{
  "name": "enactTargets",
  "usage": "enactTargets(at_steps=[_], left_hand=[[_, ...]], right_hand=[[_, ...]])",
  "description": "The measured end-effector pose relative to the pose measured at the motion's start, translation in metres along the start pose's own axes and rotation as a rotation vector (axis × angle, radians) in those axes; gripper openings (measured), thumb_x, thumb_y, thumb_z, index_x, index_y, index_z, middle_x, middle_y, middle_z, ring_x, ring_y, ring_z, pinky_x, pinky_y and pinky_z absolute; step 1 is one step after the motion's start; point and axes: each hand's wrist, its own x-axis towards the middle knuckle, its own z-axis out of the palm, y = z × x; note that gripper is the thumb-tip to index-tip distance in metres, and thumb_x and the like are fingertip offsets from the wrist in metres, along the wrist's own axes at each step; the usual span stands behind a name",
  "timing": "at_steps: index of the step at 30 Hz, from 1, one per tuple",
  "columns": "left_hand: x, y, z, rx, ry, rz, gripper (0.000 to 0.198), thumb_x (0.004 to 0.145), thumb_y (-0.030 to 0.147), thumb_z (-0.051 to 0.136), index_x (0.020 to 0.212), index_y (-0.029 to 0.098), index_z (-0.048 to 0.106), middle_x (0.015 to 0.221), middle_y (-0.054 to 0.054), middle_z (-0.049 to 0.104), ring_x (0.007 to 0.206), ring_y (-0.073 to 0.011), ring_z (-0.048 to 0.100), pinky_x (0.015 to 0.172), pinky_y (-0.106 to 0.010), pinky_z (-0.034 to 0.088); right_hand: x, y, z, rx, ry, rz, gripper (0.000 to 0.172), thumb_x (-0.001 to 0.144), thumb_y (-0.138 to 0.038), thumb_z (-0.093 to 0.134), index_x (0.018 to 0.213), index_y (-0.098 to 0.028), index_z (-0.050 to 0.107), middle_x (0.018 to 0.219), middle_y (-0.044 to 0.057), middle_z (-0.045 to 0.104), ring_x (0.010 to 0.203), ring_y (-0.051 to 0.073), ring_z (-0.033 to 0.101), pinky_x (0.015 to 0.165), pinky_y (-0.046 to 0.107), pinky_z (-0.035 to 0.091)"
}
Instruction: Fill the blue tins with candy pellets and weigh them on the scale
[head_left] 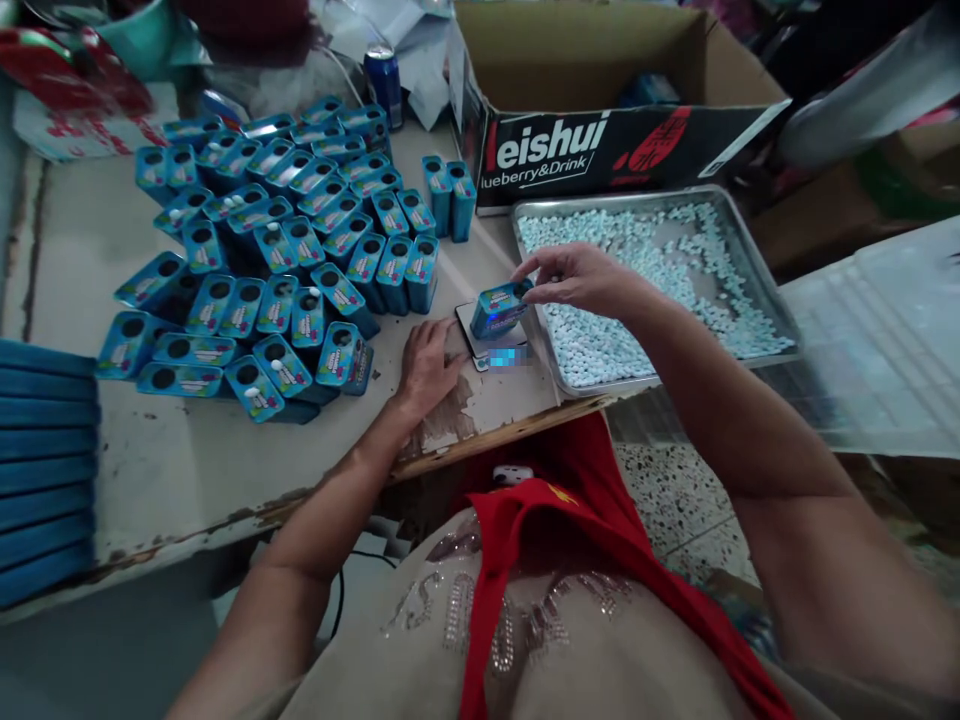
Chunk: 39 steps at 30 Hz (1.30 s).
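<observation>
A small blue tin (499, 312) stands on a small flat scale (517, 343) with a lit blue display. My right hand (574, 275) is over the right end of the tin's top. Its thumb and index finger are bent towards each other there; what they hold, if anything, is too small to make out. On the table just left of the scale rests my left hand (431, 365), fingers loosely spread and nothing in them. To the right, a metal tray (731, 215) holds many small pale blue and white pellets (600, 345).
Many blue tins (281, 240) with round holes on top crowd the table's left side, some with white pellets showing. Flat blue pieces (45, 470) are stacked at far left. A black printed carton (637, 150) stands behind the tray, and a blue can (384, 85) stands at the back.
</observation>
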Motion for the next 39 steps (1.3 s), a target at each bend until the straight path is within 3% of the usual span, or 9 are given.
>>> enactTargets(at_steps=[6, 10, 13, 16, 21, 27, 31, 35, 39], left_hand=[[0.003, -0.006, 0.006, -0.053, 0.058, -0.038, 0.051, 0.093, 0.020, 0.076, 0.143, 0.018, 0.064, 0.125, -0.013, 0.073, 0.121, -0.0322, 0.066, 0.113, -0.046, 0.055], [0.000, -0.006, 0.004, -0.019, 0.135, -0.061, 0.042, 0.096, 0.012, 0.058, 0.137, 0.018, 0.063, 0.136, -0.016, 0.070, 0.132, -0.0324, 0.063, 0.122, -0.049, 0.049], [-0.003, -0.002, 0.003, 0.102, 0.186, -0.129, 0.042, 0.095, 0.011, 0.055, 0.136, 0.017, 0.063, 0.145, -0.019, 0.066, 0.141, -0.0355, 0.057, 0.129, -0.055, 0.041], [-0.004, 0.004, 0.000, 0.256, 0.113, -0.166, 0.045, 0.097, 0.014, 0.054, 0.142, 0.014, 0.062, 0.152, -0.022, 0.063, 0.147, -0.0385, 0.054, 0.133, -0.060, 0.034], [-0.003, 0.003, -0.015, 0.476, -0.037, -0.180, 0.036, 0.105, 0.020, 0.044, 0.129, 0.012, 0.069, 0.134, -0.024, 0.072, 0.131, -0.0406, 0.064, 0.118, -0.059, 0.047], [0.006, -0.021, -0.031, 0.500, 0.078, -0.061, 0.032, 0.104, 0.024, 0.044, 0.116, 0.017, 0.072, 0.121, -0.020, 0.077, 0.118, -0.0362, 0.071, 0.106, -0.053, 0.054], [0.020, 0.010, -0.044, 0.392, 0.005, -0.245, 0.029, 0.096, 0.026, 0.046, 0.106, 0.019, 0.073, 0.116, -0.020, 0.079, 0.114, -0.0382, 0.072, 0.107, -0.059, 0.056], [0.051, 0.066, -0.067, 0.347, -0.100, -0.432, 0.024, 0.098, 0.022, 0.047, 0.098, 0.024, 0.071, 0.105, -0.013, 0.079, 0.108, -0.0361, 0.073, 0.108, -0.060, 0.057], [0.087, 0.094, -0.087, 0.262, -0.262, -0.647, 0.028, 0.111, 0.040, 0.065, 0.118, 0.014, 0.072, 0.115, -0.009, 0.076, 0.107, -0.0247, 0.075, 0.101, -0.047, 0.064]], right_hand=[[-0.018, 0.021, -0.010, 0.124, 0.235, 0.073, 0.009, 0.091, -0.011, 0.080, 0.100, -0.014, 0.078, 0.076, -0.001, 0.062, 0.071, 0.012, 0.053, 0.067, 0.027, 0.041], [-0.043, 0.052, -0.029, 0.222, 0.347, 0.264, 0.021, 0.084, 0.006, 0.069, 0.094, -0.011, 0.075, 0.078, 0.001, 0.067, 0.066, 0.010, 0.054, 0.065, 0.025, 0.040], [-0.063, 0.078, -0.043, 0.342, 0.303, 0.366, 0.023, 0.086, 0.009, 0.062, 0.093, -0.010, 0.074, 0.087, 0.006, 0.074, 0.068, 0.010, 0.060, 0.064, 0.025, 0.042], [-0.070, 0.101, -0.056, 0.418, 0.228, 0.377, 0.018, 0.089, 0.003, 0.064, 0.095, -0.010, 0.074, 0.089, 0.009, 0.078, 0.063, 0.009, 0.061, 0.059, 0.023, 0.041], [-0.045, 0.112, -0.078, 0.435, 0.042, 0.378, 0.010, 0.080, -0.017, 0.076, 0.090, -0.016, 0.074, 0.075, 0.002, 0.075, 0.053, 0.011, 0.055, 0.049, 0.021, 0.037], [-0.024, 0.101, -0.094, 0.230, 0.058, 0.260, 0.014, 0.072, -0.011, 0.062, 0.076, -0.018, 0.073, 0.072, -0.001, 0.071, 0.066, 0.016, 0.063, 0.067, 0.025, 0.050], [-0.045, 0.092, -0.103, 0.143, 0.156, 0.274, 0.020, 0.072, -0.005, 0.057, 0.071, -0.020, 0.070, 0.078, 0.003, 0.075, 0.081, 0.022, 0.070, 0.083, 0.031, 0.053], [-0.079, 0.080, -0.141, 0.097, 0.184, 0.268, 0.023, 0.078, -0.004, 0.058, 0.072, -0.022, 0.071, 0.088, 0.007, 0.078, 0.095, 0.026, 0.072, 0.095, 0.035, 0.052], [-0.115, 0.085, -0.180, 0.093, 0.154, 0.259, 0.021, 0.080, -0.010, 0.061, 0.085, -0.022, 0.077, 0.097, 0.007, 0.080, 0.102, 0.027, 0.071, 0.100, 0.037, 0.053]])
